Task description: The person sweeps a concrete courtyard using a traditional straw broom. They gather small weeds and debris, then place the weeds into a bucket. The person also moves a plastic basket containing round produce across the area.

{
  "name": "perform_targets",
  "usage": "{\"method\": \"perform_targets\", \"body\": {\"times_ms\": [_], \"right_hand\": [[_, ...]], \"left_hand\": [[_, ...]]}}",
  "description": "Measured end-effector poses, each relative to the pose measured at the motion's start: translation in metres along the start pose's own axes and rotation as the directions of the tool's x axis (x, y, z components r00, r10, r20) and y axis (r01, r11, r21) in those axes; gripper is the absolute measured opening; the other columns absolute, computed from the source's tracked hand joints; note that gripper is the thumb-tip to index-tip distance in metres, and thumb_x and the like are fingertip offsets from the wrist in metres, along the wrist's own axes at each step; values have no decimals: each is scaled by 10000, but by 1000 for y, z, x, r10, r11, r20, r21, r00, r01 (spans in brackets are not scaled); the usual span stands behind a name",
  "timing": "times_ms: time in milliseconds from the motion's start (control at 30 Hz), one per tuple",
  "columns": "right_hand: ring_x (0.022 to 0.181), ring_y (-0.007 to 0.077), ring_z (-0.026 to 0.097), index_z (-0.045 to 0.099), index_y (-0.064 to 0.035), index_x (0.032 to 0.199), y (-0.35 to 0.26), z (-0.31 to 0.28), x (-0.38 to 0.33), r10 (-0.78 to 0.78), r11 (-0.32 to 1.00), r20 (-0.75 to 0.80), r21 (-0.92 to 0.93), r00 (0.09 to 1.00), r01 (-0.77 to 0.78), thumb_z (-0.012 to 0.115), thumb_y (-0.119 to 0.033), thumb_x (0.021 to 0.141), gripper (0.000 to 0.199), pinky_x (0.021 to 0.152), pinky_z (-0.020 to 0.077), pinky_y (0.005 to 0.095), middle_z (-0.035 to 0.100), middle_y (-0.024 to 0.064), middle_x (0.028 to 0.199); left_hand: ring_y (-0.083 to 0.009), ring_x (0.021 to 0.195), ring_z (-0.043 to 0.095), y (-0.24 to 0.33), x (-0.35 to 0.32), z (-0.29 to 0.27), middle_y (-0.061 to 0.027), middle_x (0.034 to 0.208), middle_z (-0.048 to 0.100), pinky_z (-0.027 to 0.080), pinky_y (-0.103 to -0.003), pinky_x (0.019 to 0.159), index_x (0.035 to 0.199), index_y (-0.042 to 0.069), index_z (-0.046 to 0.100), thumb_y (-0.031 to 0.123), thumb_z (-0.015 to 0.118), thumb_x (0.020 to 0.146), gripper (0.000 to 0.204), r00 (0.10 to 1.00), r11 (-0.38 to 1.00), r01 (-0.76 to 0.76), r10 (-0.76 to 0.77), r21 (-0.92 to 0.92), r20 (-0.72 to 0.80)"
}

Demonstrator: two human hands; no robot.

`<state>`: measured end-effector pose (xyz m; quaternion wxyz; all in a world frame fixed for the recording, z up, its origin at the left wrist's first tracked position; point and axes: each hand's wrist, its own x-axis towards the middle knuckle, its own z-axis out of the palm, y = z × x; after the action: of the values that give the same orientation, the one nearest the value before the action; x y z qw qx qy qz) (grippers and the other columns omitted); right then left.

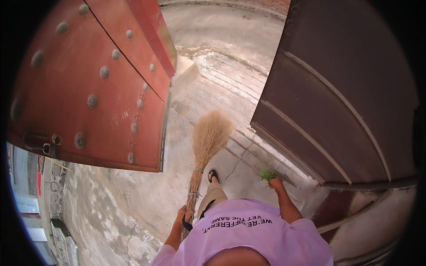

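Note:
My left hand (184, 216) is closed round the lower, bound end of a straw broom (203, 153). The broom's pale, fanned bristles point up and away from me, over the concrete floor. Two ties wrap its bundled stalks, and a dark strap or band shows beside my left hand. Out to the right, my right hand (276, 182) is closed on a small bunch of green weeds (267, 174), whose leaves stick out past the fingers. My forearms are bare below light purple sleeves.
A red metal door with round studs (104, 102) stands at the left, its latch near the lower corner. At the right is a dark brown door panel (337, 102) with raised bars. Cracked concrete (111, 213) runs between them to a grooved ramp (230, 84).

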<state>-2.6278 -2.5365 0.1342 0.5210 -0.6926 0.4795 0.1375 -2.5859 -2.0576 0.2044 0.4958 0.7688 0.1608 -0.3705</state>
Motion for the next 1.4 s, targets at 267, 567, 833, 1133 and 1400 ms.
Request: {"method": "perform_targets", "body": {"times_ms": [267,567,833,1133,1400], "right_hand": [[425,185,519,541,15,704,-129,60,47,7,1000,43,-3,999,-7,477,-33,658,93,382,402,311,524,110,530],[473,201,570,571,-5,794,-208,81,144,-24,984,119,-173,993,45,469,-49,654,179,431,450,314,572,130,602],[656,254,580,574,-26,787,-335,78,258,-380,836,241,-324,893,443,479,-73,618,199,648,460,357,582,156,782],[485,196,572,549,-30,828,-429,87,315,-261,958,155,-82,953,275,454,-112,679,196,500,476,324,574,142,617],[542,251,588,574,-46,834,-468,66,371,-115,986,-174,-136,978,92,436,-89,634,247,532,477,352,582,180,656]], "left_hand": [[-164,692,541,95,122,-63,-102,777,586,438,-298,623,965,2,533,247,610,616,433,1000,978,-14,15,209,-4],[-156,675,533,202,234,-66,-91,784,579,434,-284,613,971,-2,521,188,595,631,396,999,990,-21,14,138,52],[-137,634,513,331,303,-42,-73,764,564,424,-266,577,966,4,520,135,540,653,340,995,996,-68,63,62,75],[-126,629,496,421,409,-47,-50,735,541,412,-259,578,958,-9,504,94,508,682,294,986,989,-66,44,135,164],[-88,545,410,484,556,-82,-32,637,491,351,-256,476,878,-3,520,157,498,713,231,947,972,-180,129,152,296]]}}
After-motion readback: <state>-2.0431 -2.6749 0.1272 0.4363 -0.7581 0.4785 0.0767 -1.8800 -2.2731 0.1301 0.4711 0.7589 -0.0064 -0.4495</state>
